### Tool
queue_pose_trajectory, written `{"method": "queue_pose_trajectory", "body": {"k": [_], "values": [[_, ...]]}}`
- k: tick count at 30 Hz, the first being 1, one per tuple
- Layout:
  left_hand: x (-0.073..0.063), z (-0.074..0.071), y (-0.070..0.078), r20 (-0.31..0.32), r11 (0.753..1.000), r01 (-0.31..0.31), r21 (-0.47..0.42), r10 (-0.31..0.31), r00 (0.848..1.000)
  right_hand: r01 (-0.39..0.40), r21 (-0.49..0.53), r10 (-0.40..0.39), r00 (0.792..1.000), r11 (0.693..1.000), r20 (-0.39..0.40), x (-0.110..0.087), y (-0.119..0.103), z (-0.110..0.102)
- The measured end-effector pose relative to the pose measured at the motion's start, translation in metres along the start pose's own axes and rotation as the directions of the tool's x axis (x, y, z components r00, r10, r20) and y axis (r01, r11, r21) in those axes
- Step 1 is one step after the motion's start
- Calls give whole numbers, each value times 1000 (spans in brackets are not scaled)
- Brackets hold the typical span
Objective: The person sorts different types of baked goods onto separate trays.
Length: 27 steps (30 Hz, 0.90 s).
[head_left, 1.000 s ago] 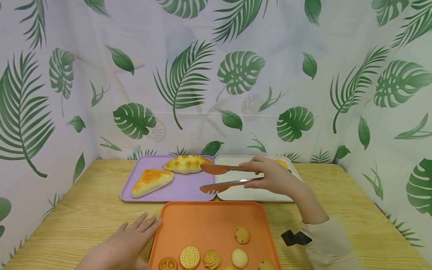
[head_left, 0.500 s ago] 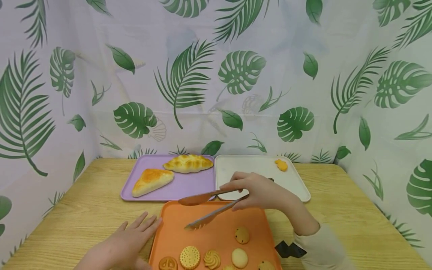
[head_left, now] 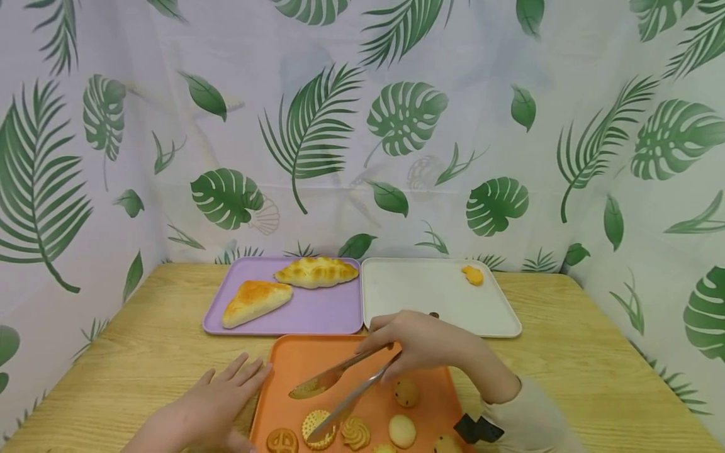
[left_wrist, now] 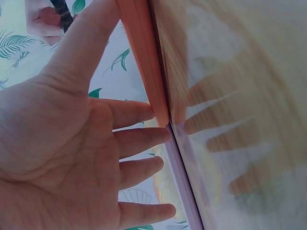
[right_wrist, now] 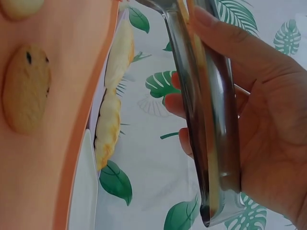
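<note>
In the head view my right hand (head_left: 419,346) grips metal serving tongs (head_left: 354,397) above the orange tray (head_left: 306,358). The tongs' arms stand apart, one tip over a round dotted biscuit (head_left: 313,423). A swirl cookie (head_left: 357,434) and a pretzel biscuit (head_left: 282,440) lie beside it. Nearer the right hand are a chocolate chip cookie (head_left: 406,395) and a plain round cookie (head_left: 402,431). The right wrist view shows thumb and fingers around the tongs (right_wrist: 184,81). My left hand (head_left: 206,406) has its fingers extended, fingertips at the tray's left rim (left_wrist: 144,62).
Behind the orange tray, a purple tray (head_left: 323,318) carries a triangular bread (head_left: 255,303) and a braided bread (head_left: 317,272). Beside it stands a white tray (head_left: 408,283) with a small orange-yellow piece (head_left: 472,275). Leaf-patterned cloth (head_left: 340,145) surrounds the wooden table (head_left: 130,365).
My right hand has brought the tongs from over the white tray toward me, down over the orange tray; the tips now point at the biscuits. The left hand has stayed in place.
</note>
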<state>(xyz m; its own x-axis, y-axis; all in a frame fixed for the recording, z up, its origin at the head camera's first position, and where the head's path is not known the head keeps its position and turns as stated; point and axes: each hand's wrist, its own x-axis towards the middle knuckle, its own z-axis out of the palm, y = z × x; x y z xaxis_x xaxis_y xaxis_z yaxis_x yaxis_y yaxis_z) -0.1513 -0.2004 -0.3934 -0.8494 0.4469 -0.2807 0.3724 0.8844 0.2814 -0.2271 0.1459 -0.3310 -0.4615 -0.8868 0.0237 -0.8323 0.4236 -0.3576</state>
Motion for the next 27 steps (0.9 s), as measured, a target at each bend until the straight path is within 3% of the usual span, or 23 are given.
{"method": "queue_pose_trajectory", "body": {"k": [12, 27], "values": [[-1, -2, 1, 4, 1000, -6, -4, 6, 1000, 8, -125, -1, 999, 992, 54, 6, -9, 11], [1, 0, -1, 0, 1000, -13, -2, 13, 1000, 2, -129, -1, 1000, 992, 3, 7, -3, 11]]}}
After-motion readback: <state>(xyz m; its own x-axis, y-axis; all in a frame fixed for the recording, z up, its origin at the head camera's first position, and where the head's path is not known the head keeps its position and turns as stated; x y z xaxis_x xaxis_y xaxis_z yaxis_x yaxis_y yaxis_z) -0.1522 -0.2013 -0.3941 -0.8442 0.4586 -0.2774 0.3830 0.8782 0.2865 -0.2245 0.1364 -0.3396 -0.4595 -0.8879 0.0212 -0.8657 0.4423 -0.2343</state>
